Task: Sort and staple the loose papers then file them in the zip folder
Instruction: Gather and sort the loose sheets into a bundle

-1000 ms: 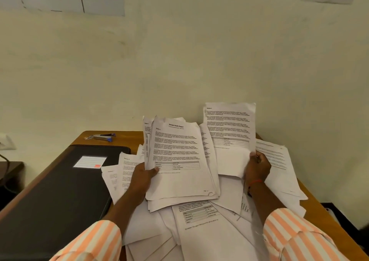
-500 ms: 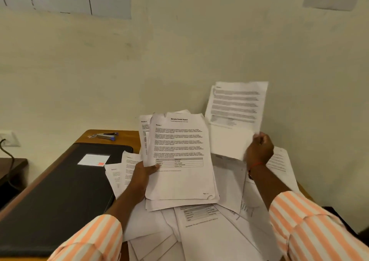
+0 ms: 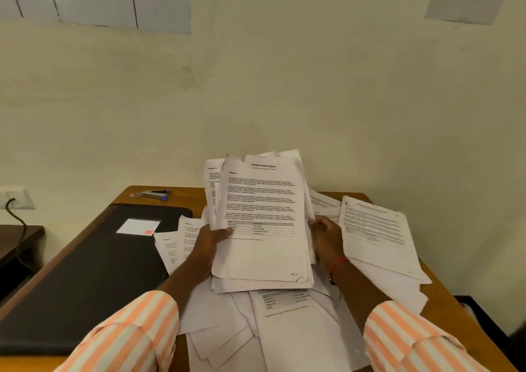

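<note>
Sheaf (image 3: 264,229), one, between left hand (image 3: 209,239), right hand (image 3: 327,235); one stapler (image 3: 155,194).

Left hand (image 3: 212,239) grips the left edge of a raised stack of printed papers (image 3: 262,223), thumb on the front sheet. Right hand (image 3: 327,235) holds the stack's right edge. Loose sheets (image 3: 299,331) lie overlapping on the wooden table (image 3: 187,198) beneath. Black zip folder (image 3: 85,272) lies flat at left and bears a white label (image 3: 138,226). Stapler (image 3: 155,193) sits beyond the folder, near the wall. Striped orange-and-white sleeves.

A printed stack (image 3: 262,223) upright over scattered sheets (image 3: 299,337) — black zip folder (image 3: 85,272) flat beside.
</note>
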`<action>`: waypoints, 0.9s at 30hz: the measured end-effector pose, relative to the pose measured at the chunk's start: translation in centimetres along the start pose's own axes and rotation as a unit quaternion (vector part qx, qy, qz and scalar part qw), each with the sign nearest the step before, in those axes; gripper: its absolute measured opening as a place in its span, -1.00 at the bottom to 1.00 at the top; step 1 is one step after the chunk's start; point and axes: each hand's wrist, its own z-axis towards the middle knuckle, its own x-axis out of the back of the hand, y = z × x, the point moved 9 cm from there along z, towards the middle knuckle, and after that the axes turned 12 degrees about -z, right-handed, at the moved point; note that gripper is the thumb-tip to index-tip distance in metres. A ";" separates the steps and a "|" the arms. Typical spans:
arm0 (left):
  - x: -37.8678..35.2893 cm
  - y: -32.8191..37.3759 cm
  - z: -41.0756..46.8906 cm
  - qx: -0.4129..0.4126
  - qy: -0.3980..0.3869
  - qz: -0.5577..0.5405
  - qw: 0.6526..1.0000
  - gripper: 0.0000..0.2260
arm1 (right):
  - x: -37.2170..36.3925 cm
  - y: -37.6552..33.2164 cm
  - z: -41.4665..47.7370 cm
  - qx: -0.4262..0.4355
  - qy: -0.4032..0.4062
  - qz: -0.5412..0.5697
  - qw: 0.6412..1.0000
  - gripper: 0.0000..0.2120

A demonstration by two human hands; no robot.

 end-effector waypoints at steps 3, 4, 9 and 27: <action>-1.6 1.5 0.0 -0.028 -0.008 0.014 0.999 -0.80 | -1.9 -0.6 -1.5 0.006 -0.051 0.057 0.997 -0.85; -1.9 1.9 -0.1 -0.036 -0.004 0.021 0.999 -0.81 | -2.1 -0.3 -1.7 -0.003 -0.058 0.070 0.996 -0.84; -2.1 3.3 -0.9 -0.076 0.021 0.055 0.995 -0.72 | -2.8 0.6 -2.4 -0.048 -0.107 0.194 0.974 -0.55; -5.0 11.3 -3.3 -0.287 0.035 0.086 0.953 -0.70 | -0.3 -8.1 -1.9 0.131 -0.054 0.071 0.987 -0.65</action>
